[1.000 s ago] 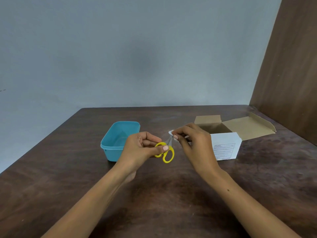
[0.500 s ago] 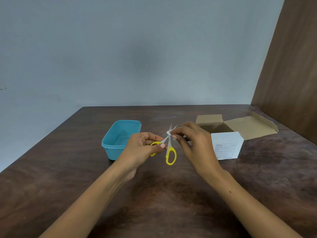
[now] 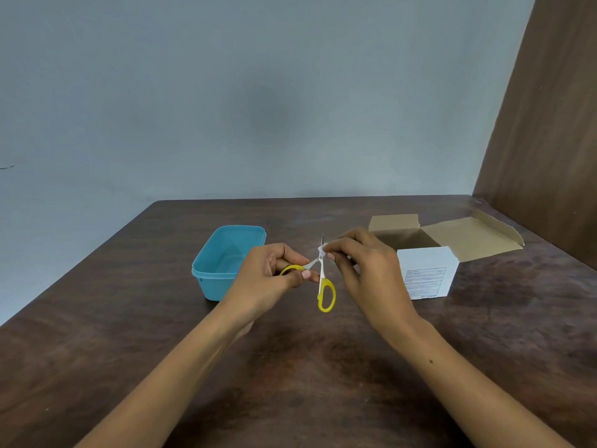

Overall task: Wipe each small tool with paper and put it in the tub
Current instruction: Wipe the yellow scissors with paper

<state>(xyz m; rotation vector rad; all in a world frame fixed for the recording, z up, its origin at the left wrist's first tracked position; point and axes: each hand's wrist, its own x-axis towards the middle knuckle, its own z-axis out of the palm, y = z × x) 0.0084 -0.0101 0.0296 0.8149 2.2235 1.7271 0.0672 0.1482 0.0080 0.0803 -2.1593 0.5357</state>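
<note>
Item 1: rectangular turquoise plastic tub (image 3: 226,263), open-topped, standing on the dark brown wooden table (image 3: 129,318) at left of centre; nothing can be made out inside it. Item 2: left hand (image 3: 271,273), fingers curled and pinched round 1 yellow handle loop, just right of the tub's near corner. Item 3: small scissors with yellow plastic handles and slim metal blades (image 3: 323,282), held clear of the table between the 2 hands, blades spread apart; the free handle loop hangs down toward the person, 1 blade tip points up and away, so that arm of the scissors runs near to far. Item 4: small piece of white paper (image 3: 323,250), pressed against a blade near the pivot. Item 5: right hand (image 3: 365,270), fingertips pinched on the paper and blade. Item 6: open cardboard box with white printed front panel and brown flaps (image 3: 426,273), right of the hands, on the table. Judgement: wiping is in progress; the tub lies to the left of the scissors and nearest the left hand, which already grips a handle and is better placed for the drop.
</note>
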